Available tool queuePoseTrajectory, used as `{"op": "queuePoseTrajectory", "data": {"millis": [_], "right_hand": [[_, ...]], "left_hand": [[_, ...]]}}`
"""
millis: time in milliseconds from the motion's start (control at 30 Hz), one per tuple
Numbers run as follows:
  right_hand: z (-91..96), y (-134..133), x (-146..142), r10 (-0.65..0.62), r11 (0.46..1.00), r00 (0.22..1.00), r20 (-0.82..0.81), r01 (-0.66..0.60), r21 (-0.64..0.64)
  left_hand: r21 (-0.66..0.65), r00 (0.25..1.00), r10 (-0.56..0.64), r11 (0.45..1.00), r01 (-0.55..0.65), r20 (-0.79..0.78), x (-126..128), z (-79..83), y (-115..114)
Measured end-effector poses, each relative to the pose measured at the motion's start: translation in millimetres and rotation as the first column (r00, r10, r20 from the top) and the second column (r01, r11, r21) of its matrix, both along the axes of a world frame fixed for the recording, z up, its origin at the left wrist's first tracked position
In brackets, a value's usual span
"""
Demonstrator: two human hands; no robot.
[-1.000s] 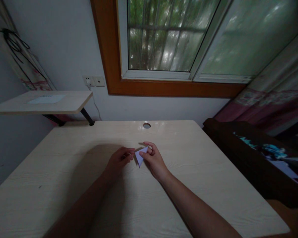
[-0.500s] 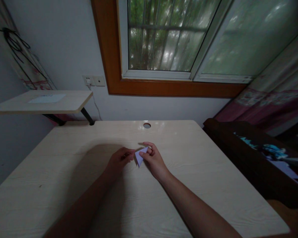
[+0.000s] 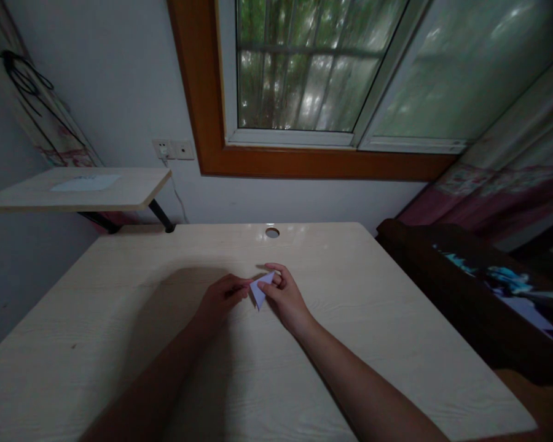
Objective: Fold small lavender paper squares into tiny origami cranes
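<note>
A small piece of folded paper [image 3: 261, 287], pale lilac and triangular with one point toward me, is held just above the middle of the table. My right hand [image 3: 286, 298] grips it from the right, thumb flat on its face and the other fingers curled behind. At the paper's left corner is my left hand [image 3: 223, 298], its fingers bent together and the index fingertip touching that corner. The paper's underside and the fingers behind it are hidden.
The light wood table [image 3: 373, 344] has a round cable hole [image 3: 272, 233] at its back edge. A raised shelf [image 3: 133, 190] with a white sheet [image 3: 86, 182] stands at back left. Beyond the right edge is a dark wooden piece of furniture [image 3: 424, 270] with things on it.
My left fingertips have moved slightly right, up against the paper's left corner. The right hand and the folded paper have hardly moved.
</note>
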State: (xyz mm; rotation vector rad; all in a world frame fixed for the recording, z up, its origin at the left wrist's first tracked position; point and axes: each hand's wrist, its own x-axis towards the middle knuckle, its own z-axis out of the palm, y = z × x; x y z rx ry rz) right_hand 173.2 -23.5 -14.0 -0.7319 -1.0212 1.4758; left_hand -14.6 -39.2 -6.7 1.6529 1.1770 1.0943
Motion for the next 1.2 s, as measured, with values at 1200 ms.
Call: {"op": "queuePoseTrajectory", "data": {"millis": [1200], "right_hand": [[-3.3,0.8,2.6,-0.109,0.985,0.989,0.101,0.093,0.146]], "left_hand": [[-0.205,1.0,0.014,0.979,-0.011,0.017,3.9,3.2,-1.7]]}}
